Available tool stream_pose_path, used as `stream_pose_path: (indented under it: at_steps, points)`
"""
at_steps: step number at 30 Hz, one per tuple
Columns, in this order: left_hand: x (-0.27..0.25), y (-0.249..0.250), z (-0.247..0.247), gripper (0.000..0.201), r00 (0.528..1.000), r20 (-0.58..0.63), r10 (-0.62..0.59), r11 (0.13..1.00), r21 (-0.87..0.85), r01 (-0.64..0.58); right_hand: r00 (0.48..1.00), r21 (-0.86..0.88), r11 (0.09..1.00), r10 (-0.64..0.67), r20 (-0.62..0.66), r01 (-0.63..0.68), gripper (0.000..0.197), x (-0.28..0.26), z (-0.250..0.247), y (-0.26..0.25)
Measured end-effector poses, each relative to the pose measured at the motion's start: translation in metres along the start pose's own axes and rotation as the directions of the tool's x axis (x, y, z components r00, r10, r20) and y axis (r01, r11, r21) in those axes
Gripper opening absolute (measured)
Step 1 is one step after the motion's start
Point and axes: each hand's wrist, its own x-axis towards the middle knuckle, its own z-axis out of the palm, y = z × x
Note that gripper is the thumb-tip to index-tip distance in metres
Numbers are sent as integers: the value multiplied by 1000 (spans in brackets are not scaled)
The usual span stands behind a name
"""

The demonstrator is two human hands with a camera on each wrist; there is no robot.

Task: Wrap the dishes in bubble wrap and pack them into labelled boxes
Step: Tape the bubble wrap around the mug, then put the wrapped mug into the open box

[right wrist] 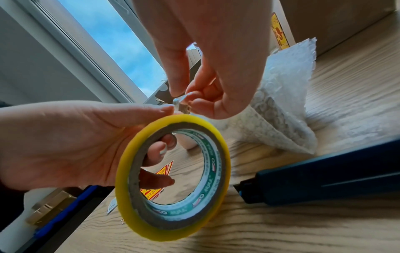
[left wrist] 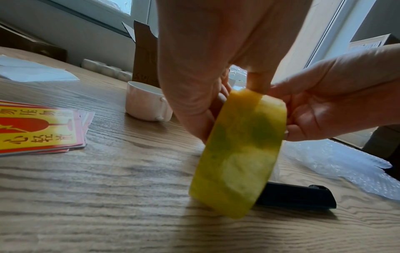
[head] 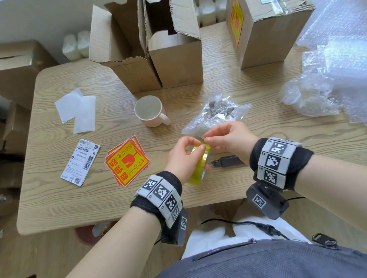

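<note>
My left hand grips a yellow roll of tape upright over the table's front middle, with fingers through its core. At the roll's top edge my right hand pinches the loose end of the tape. Just behind the hands lies a bubble-wrapped bundle. A pale pink mug stands bare at mid-table. Two open cardboard boxes stand at the back. A shut box with a red-yellow label stands to their right.
A dark utility knife lies under my right wrist. Red-yellow fragile stickers, a shipping label and white paper pieces lie at the left. Loose bubble wrap is piled at the right.
</note>
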Motion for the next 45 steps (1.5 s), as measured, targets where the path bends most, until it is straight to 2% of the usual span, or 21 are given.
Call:
stream_pose_path:
  at_steps: [2, 9, 12, 15, 17, 19, 21, 24, 27, 29, 31, 32, 33, 36, 38, 42, 45]
  points:
    - [3, -4, -1, 10, 999, -14, 31, 997, 69, -30, 1000, -43, 999, 11, -19, -12, 15, 1, 0, 1]
    - [6, -13, -1, 12, 998, -5, 64, 985, 160, -62, 998, -126, 992, 6, -69, -14, 5, 1, 5, 2]
    - [6, -14, -2, 12, 998, 3, 69, 979, 190, -69, 995, -150, 989, -4, -99, -11, 7, 0, 10, 4]
    - [6, -14, -10, 13, 995, -13, 95, 954, 287, -87, 996, -160, 987, 22, -85, -36, 11, 0, 15, 4]
    - [3, -12, -18, 16, 989, -12, 147, 920, 368, -132, 992, -172, 984, 23, -123, -45, 14, 1, 16, 6]
    - [1, -10, -25, 20, 978, 3, 211, 854, 486, -186, 988, -207, 978, 0, -156, -33, 10, 1, 17, 8]
    - [0, -9, -31, 27, 969, 31, 243, 742, 638, -207, 984, -259, 966, -36, -173, -10, 5, 2, 18, 9]
    - [5, -15, -37, 32, 958, 67, 278, 561, 799, -218, 979, -322, 946, -90, -184, 27, 22, 3, 17, 8]
    - [12, -24, -37, 35, 948, 132, 288, 425, 870, -250, 962, -433, 900, -157, -222, 47, 19, 1, 11, 6]
    - [16, -29, -32, 39, 948, 196, 250, 352, 894, -278, 927, -556, 826, -278, -251, 97, 15, 0, 7, 9]
    - [21, -33, -28, 44, 949, 257, 185, 297, 906, -303, 855, -679, 716, -444, -267, 160, 16, -2, 4, 12]
    - [22, -35, -26, 45, 948, 274, 163, 280, 908, -311, 828, -735, 659, -494, -266, 158, 23, -2, 4, 12]
    - [24, -37, -25, 45, 947, 280, 154, 272, 910, -313, 826, -784, 610, -500, -262, 120, 34, -1, 3, 12]
    - [26, -37, -25, 43, 943, 284, 174, 252, 913, -322, 922, -882, 469, -318, -220, -49, 79, 5, -2, 2]
    - [26, -36, -27, 48, 933, 309, 185, 224, 911, -346, 958, -912, 402, -219, -183, -82, 101, 14, -6, -4]
    - [25, -30, -33, 63, 924, 322, 204, 228, 903, -365, 978, -930, 353, -137, -156, -98, 118, 38, -11, -13]
    - [26, -21, -37, 63, 931, 273, 241, 285, 897, -337, 974, -944, 313, -162, -161, -104, 121, 48, -10, -14]
